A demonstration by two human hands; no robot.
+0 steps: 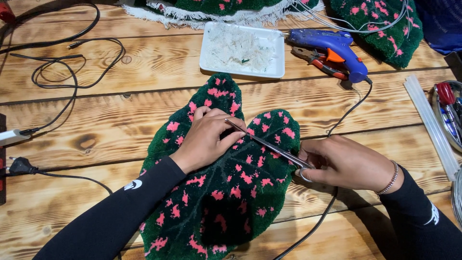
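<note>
A white foam tray (243,48) heaped with pale yarn clippings is sitting at the far side of the wooden table (120,110), and just to its right a blue glue gun (332,48) is lying over a pair of red-handled pliers (321,62), its cord (347,108) trailing down toward the person and passing under the right wrist. Clear glue sticks (428,123) are lying along the right edge beside a metal dish of tools (450,113), black cables (62,72) are looping across the left side, and more green-and-pink tufted pieces (385,26) are crowding the top edge. Nothing is standing between the hands and the leaf-shaped tufted rug (216,188), dark green with pink flecks (it is lying flat in the middle of the table, nearest the person). The left hand (207,137) is pressing down on the rug's upper part, fingers curled and bunched together on the pile. The right hand (344,163) is gripping the handles of slim metal scissors (267,144), fingers wrapped tight around them, while the blades are reaching leftward across the rug to the left hand's fingertips.
</note>
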